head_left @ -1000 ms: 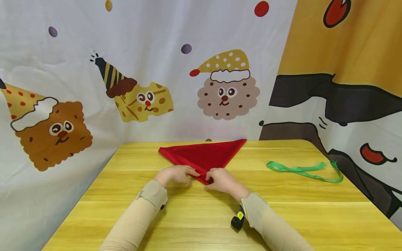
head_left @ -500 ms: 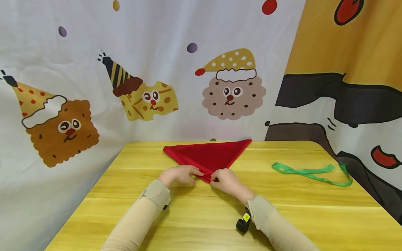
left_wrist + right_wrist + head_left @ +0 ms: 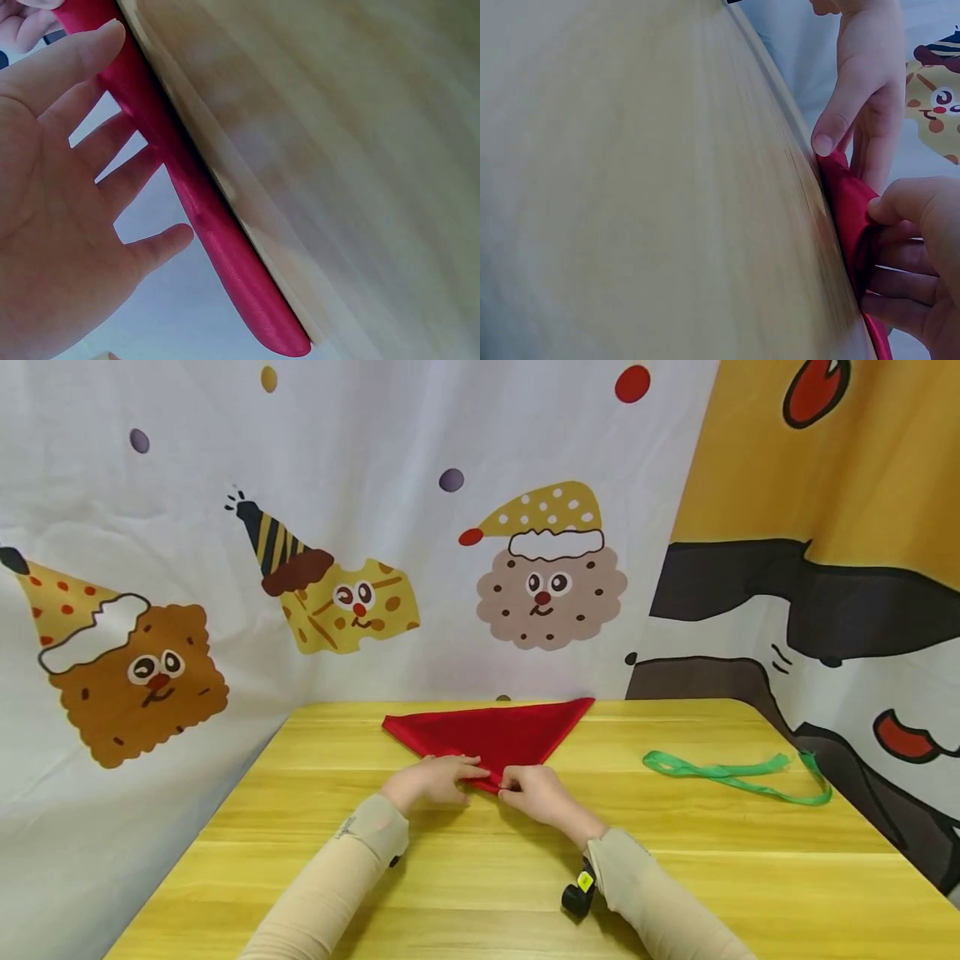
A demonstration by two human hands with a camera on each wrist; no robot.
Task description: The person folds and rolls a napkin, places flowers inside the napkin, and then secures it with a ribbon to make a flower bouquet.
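Observation:
A red cloth (image 3: 491, 735) lies on the table as a triangle, its long edge at the back and its narrow end toward me. At that near end my right hand (image 3: 542, 795) pinches the cloth's edge between thumb and curled fingers. The right wrist view shows the thumb on top of a turned-over fold (image 3: 847, 202). My left hand (image 3: 437, 779) rests at the cloth's near-left edge, fingers extended. In the left wrist view the left hand (image 3: 67, 187) has spread fingers touching the red cloth (image 3: 225, 255), which looks like a rounded roll from there.
A looped green ribbon (image 3: 720, 770) lies at the right of the wooden table (image 3: 480, 877). Behind the table hangs a white curtain (image 3: 420, 427) with printed cartoon figures. A small black wrist camera (image 3: 577, 897) hangs beneath the right sleeve.
The cloth's near tip has been turned up into a fold and looks blunter. My right fingers have closed in on it, while the left hand has slid slightly right along the edge.

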